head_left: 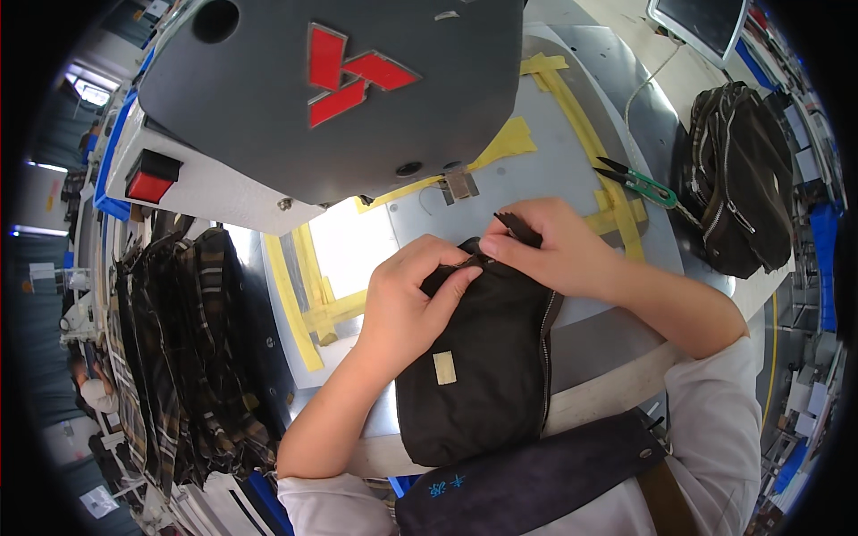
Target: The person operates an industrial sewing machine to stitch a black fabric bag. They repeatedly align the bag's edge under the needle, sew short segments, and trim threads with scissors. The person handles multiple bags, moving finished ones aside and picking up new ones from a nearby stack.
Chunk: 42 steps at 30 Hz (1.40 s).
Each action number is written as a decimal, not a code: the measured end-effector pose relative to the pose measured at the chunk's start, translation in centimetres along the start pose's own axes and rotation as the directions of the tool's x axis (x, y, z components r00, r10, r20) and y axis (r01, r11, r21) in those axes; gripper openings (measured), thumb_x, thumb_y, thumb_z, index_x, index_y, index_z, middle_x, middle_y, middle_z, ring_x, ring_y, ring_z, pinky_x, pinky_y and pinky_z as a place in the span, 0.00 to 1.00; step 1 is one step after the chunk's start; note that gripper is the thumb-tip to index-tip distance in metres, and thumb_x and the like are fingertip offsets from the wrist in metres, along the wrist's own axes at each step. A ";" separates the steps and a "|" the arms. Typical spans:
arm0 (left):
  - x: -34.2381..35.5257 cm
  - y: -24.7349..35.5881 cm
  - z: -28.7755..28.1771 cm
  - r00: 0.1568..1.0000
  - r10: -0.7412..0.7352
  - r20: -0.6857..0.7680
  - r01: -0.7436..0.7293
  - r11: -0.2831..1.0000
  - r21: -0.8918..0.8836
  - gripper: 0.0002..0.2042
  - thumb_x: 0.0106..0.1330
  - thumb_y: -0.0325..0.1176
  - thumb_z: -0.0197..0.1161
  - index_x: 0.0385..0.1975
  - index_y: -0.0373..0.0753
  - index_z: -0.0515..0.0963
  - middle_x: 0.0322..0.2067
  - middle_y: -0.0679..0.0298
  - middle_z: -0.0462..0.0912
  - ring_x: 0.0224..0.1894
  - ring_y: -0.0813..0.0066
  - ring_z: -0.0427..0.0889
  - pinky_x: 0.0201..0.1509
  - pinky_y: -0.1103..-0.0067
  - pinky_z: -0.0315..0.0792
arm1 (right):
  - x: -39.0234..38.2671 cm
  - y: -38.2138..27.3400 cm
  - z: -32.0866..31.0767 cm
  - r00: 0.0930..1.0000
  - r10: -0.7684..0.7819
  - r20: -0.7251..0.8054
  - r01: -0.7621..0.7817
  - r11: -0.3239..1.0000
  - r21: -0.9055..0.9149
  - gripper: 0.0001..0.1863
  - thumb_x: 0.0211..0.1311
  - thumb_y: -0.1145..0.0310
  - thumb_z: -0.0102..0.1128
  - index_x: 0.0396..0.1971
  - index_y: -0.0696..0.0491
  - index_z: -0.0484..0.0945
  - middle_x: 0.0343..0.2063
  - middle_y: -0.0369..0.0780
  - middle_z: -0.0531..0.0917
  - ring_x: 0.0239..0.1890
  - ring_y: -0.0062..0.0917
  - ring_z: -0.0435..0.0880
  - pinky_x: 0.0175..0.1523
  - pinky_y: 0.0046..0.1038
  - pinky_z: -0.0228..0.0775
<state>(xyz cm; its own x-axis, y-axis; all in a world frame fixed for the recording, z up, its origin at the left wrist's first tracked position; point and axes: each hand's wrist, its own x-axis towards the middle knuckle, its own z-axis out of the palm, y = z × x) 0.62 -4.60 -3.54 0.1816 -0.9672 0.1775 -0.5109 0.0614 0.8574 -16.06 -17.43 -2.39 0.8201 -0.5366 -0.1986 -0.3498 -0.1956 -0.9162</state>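
A dark brown fabric bag lies near my body, a zipper along its right edge and a small pale yellow patch on its front. My left hand pinches the bag's top edge between thumb and fingers. Close beside it, my right hand is closed at the same edge. A short dark strap end sticks up between its thumb and fingers. What lies under the fingertips is mostly hidden.
A large dark grey machine head overhangs the worktop, which carries yellow tape strips. Green-handled thread snips lie to the right, next to another dark zippered bag. Plaid fabric pieces hang at left. A red switch sits on the machine.
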 end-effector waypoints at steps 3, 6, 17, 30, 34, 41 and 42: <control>0.0 0.0 0.1 0.999 -0.009 -0.031 0.008 1.000 -0.025 0.06 0.56 0.21 0.68 0.31 0.34 0.79 0.29 0.61 0.81 0.32 0.67 0.82 0.37 0.79 0.74 | -0.4 0.5 0.2 0.986 -0.163 -0.034 0.164 0.986 0.010 0.07 0.60 0.70 0.64 0.30 0.58 0.78 0.25 0.34 0.79 0.28 0.14 0.74 0.35 0.23 0.67; 0.0 0.1 0.3 0.998 0.011 -0.056 -0.013 0.999 -0.035 0.06 0.55 0.21 0.69 0.31 0.34 0.79 0.30 0.61 0.82 0.32 0.67 0.82 0.38 0.79 0.74 | -0.5 -0.1 0.1 0.996 -0.084 -0.019 0.084 0.996 -0.018 0.07 0.59 0.71 0.64 0.30 0.59 0.78 0.26 0.35 0.80 0.29 0.16 0.76 0.38 0.23 0.69; 0.3 -0.4 -0.3 0.997 0.050 -0.058 -0.050 0.999 0.001 0.06 0.55 0.21 0.68 0.32 0.33 0.79 0.30 0.60 0.82 0.33 0.67 0.83 0.38 0.78 0.75 | -0.5 1.2 1.6 0.899 -0.350 -0.264 0.369 0.929 0.021 0.05 0.63 0.71 0.58 0.31 0.58 0.79 0.31 0.42 0.79 0.33 0.29 0.78 0.40 0.28 0.70; 0.1 -0.3 0.6 0.989 -0.057 -0.136 0.033 0.984 -0.174 0.08 0.55 0.22 0.70 0.33 0.35 0.79 0.30 0.61 0.83 0.34 0.67 0.85 0.38 0.78 0.76 | -0.1 0.2 0.2 0.857 -0.511 -0.073 0.478 0.838 -0.264 0.05 0.52 0.75 0.64 0.30 0.55 0.81 0.27 0.38 0.78 0.33 0.33 0.77 0.39 0.32 0.69; 0.2 -0.1 0.2 0.999 -0.011 -0.047 0.008 0.998 -0.065 0.08 0.55 0.21 0.70 0.33 0.36 0.79 0.31 0.61 0.83 0.34 0.66 0.84 0.39 0.78 0.76 | -0.2 0.1 -0.3 0.857 -0.515 -0.013 0.480 0.807 -0.345 0.04 0.53 0.73 0.64 0.29 0.55 0.81 0.26 0.39 0.78 0.33 0.34 0.77 0.39 0.32 0.70; 0.3 -0.1 -0.3 0.991 0.120 0.057 -0.117 0.992 -0.053 0.07 0.53 0.19 0.69 0.30 0.35 0.79 0.31 0.60 0.83 0.33 0.65 0.84 0.38 0.78 0.75 | 0.1 0.3 -1.0 0.961 -0.274 0.030 0.273 0.961 0.034 0.04 0.58 0.72 0.63 0.31 0.55 0.80 0.28 0.37 0.79 0.34 0.25 0.77 0.40 0.29 0.68; 0.3 -0.1 -0.3 0.990 0.126 0.060 -0.122 0.991 -0.058 0.07 0.53 0.19 0.68 0.30 0.35 0.79 0.30 0.60 0.83 0.33 0.66 0.84 0.38 0.78 0.75 | 0.4 0.5 -0.9 0.973 -0.230 0.001 0.227 0.965 0.131 0.04 0.59 0.71 0.63 0.31 0.55 0.80 0.28 0.36 0.80 0.33 0.23 0.77 0.40 0.28 0.68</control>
<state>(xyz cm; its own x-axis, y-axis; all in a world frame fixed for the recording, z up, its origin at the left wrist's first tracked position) 0.96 -4.77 -3.39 0.0647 -0.9649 0.2545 -0.4797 0.1935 0.8558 -16.35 -18.51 -2.61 0.8791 -0.4763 0.0166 -0.0919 -0.2035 -0.9748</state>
